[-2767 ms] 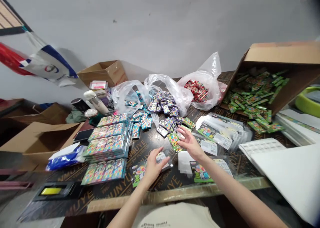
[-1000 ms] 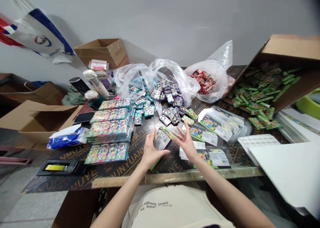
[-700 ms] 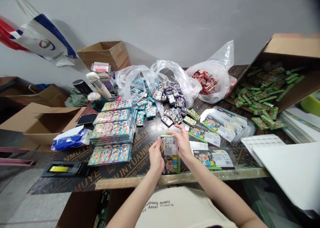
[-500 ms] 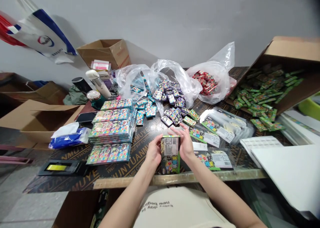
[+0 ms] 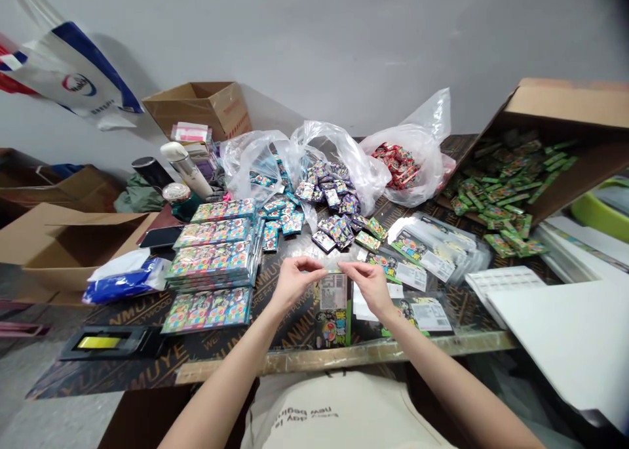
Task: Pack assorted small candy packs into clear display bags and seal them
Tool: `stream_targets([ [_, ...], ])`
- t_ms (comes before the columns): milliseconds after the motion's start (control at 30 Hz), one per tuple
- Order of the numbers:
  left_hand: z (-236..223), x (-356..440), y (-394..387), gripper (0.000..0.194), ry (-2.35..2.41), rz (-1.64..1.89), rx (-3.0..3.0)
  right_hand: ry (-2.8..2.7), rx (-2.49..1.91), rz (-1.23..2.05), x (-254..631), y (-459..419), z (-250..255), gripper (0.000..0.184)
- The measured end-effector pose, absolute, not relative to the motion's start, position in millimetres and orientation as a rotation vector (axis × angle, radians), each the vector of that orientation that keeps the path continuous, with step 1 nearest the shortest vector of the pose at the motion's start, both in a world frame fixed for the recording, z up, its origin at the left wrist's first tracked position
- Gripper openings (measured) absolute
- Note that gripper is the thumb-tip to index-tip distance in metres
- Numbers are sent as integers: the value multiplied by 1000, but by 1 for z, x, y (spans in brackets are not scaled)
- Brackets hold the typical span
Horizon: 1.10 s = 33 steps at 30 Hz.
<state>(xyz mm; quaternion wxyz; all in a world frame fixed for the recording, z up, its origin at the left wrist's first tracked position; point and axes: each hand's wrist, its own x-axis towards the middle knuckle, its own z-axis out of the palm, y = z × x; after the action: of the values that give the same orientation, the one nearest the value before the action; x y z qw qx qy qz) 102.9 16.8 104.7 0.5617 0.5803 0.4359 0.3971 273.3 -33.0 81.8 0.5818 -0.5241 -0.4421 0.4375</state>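
A printed clear plastic bag (image 5: 333, 324) stands lengthwise before me, its white label toward the far end and its coloured print near the table edge. My left hand (image 5: 297, 282) pinches the left part of its far edge between thumb and fingers. At the right part of that same edge, my right hand (image 5: 371, 286) is pinched closed too. Just beyond the hands lies a heap of purple packets (image 5: 339, 229), with a few green packets (image 5: 368, 239) at its right. More flat printed bags (image 5: 420, 314) lie right of my right hand, partly over a white paper slip (image 5: 362, 305).
Filled multi-coloured packs (image 5: 211, 259) are stacked at left, near a tape dispenser (image 5: 111, 342) and blue wipes pack (image 5: 125, 278). A plastic bag of red packets (image 5: 398, 164) stands behind. A tipped carton (image 5: 565, 105) spills green packets at right.
A green packet was picked up near the heap and brought to the bag. The bag was turned lengthwise; my hands moved from its sides to its far edge.
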Motion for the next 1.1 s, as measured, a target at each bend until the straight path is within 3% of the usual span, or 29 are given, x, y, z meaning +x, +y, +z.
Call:
stream_targets([
  [200,110,105,22,12,964,838,1368,-1120,-1219,1086,279,-27,85,16],
  [333,109,105,20,11,995,909,1698,-1228,-1196,1026,283,-26,86,17],
  [600,96,97,6,13,777,980,2427,-1562,-1105,619,287,-46,75,13],
  [767,99,91,8,21,845,810,2562,-1613,-1366,504,317,-49,58,37],
  [900,100,88,10,35,817,730,2612,-1623,-1881,250,381,-48,33,17],
  [1100,99,91,8,38,811,726,2594,-1753,-2001,240,418,-56,-1,8],
])
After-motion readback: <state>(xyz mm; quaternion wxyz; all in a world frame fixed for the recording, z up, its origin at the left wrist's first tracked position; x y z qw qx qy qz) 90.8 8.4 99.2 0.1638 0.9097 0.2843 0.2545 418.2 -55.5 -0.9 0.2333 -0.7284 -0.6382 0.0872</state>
